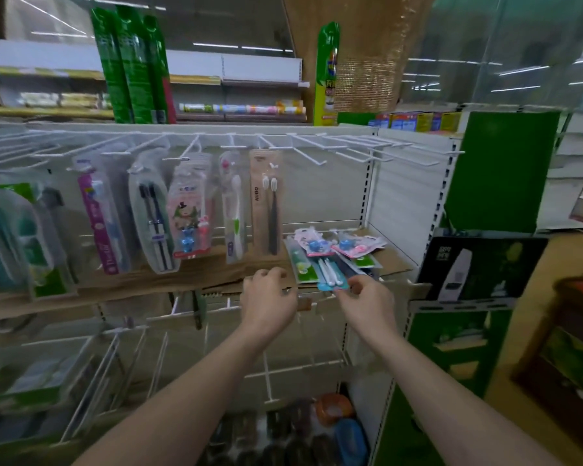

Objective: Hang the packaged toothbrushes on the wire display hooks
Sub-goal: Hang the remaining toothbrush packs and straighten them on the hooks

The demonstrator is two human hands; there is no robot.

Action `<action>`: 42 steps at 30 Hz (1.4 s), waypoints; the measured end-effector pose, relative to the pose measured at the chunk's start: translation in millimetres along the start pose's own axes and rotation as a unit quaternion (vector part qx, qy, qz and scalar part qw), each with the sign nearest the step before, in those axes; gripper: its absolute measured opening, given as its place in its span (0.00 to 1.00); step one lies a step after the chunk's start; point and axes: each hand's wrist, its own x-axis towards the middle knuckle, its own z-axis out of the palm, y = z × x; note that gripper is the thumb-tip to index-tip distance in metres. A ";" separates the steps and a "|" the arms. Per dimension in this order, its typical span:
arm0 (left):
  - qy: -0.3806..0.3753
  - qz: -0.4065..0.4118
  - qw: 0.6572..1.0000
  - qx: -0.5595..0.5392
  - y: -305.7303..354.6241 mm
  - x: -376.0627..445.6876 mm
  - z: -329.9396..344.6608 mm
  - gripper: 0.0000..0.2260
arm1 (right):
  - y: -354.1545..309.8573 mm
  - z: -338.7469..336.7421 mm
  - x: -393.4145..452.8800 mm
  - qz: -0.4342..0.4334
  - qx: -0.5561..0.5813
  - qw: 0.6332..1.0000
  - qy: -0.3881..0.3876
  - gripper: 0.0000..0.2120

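Pickup step: my right hand (362, 294) pinches the blue pack (330, 275) at the shelf's (398, 264) front edge, off the loose pile (334, 252). My left hand (268, 294) rests curled there, holding nothing. Next, I judge, thread its hole onto a bare hook (317, 156).

Right hand (360, 294) pinches a blue toothbrush pack (330, 275) beside the left hand (270, 294).
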 end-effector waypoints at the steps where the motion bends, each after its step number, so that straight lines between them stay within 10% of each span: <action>1: 0.003 0.005 1.000 0.008 7.9 6.5 6.9 0.21 | 4.2 -4.3 8.8 -0.002 -0.002 1.000 0.002 0.17; 26: 0.015 0.015 0.995 0.100 71.1 156.1 109.9 0.13 | 61.4 2.2 199.3 0.000 -0.038 0.997 -0.068 0.20; 42: -0.037 -0.167 0.973 0.158 86.6 196.6 127.0 0.35 | 68.6 24.0 228.1 0.052 0.033 0.996 -0.068 0.32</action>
